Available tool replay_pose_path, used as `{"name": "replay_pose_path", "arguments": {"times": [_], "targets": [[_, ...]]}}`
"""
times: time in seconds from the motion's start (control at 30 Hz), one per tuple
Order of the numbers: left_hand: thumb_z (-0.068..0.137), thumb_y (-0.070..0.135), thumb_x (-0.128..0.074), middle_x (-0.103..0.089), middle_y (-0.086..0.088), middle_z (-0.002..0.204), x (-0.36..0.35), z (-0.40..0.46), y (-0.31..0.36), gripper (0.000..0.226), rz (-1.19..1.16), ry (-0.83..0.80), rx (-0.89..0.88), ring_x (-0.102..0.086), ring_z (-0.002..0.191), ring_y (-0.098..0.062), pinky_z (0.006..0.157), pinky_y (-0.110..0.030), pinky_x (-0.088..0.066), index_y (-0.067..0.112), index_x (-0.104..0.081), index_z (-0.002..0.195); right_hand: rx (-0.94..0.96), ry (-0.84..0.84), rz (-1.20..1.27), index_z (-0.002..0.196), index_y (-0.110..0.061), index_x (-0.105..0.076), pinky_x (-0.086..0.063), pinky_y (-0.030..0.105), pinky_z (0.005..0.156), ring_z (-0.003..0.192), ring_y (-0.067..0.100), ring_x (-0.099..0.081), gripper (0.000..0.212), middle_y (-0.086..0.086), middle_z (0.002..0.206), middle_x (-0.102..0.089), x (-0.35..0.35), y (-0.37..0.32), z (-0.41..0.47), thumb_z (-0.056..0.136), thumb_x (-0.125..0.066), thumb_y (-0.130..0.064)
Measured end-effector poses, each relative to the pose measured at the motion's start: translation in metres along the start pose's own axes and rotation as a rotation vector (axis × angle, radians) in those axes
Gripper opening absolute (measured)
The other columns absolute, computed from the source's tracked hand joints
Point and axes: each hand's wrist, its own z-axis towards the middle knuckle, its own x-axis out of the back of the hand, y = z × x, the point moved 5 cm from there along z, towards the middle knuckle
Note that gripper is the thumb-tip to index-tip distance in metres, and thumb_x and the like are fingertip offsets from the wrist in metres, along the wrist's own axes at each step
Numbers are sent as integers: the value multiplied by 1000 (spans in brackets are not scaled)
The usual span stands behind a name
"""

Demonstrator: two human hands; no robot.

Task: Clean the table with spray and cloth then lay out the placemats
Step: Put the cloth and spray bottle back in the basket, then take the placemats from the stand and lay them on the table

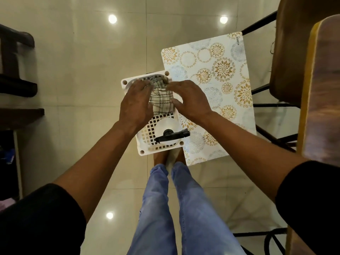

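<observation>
A white perforated basket (145,137) stands on the floor in front of my legs. In its far half lies a checked cloth (161,100). My left hand (137,103) rests on the cloth's left side and my right hand (189,100) on its right side, fingers curled onto the fabric. A clear spray bottle with a black trigger head (171,134) stands in the basket's near half. A floral placemat (217,83) lies beside and partly under the basket, on its right.
A wooden table edge (316,89) runs down the right side, with a brown chair seat (290,52) on black metal legs beyond it. Dark furniture (16,67) stands at the left. The glossy tiled floor (82,70) spreads between them.
</observation>
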Motion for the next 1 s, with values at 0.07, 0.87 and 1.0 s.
{"name": "replay_pose_path", "arguments": {"times": [0.07,0.87,1.0], "targets": [[95,10,-67,-60,-16,158,19,-9,20,55,-107,83,0,-49,154,-40,126,-54,-41,6,-64,149,-139,123,145,131,-23,-67,-48,42,101,121,21,-59,39,-4,133,-67,21,0,-15,93,-68,-28],[94,30,-63,-69,-7,82,-119,-157,104,19,-192,-622,481,-65,77,-28,70,-35,-49,13,-69,87,-1640,504,1066,112,-20,-62,-59,47,93,98,23,-67,28,3,107,-69,-66,54,-300,88,-76,-21],[95,43,-70,-69,-8,95,-167,-166,85,52,-682,-674,1005,-67,93,-34,79,-35,-53,9,-68,134,-1752,518,1434,127,-1,-60,-55,42,88,109,32,-63,48,17,123,-66,-103,62,-300,87,-80,-18]]}}
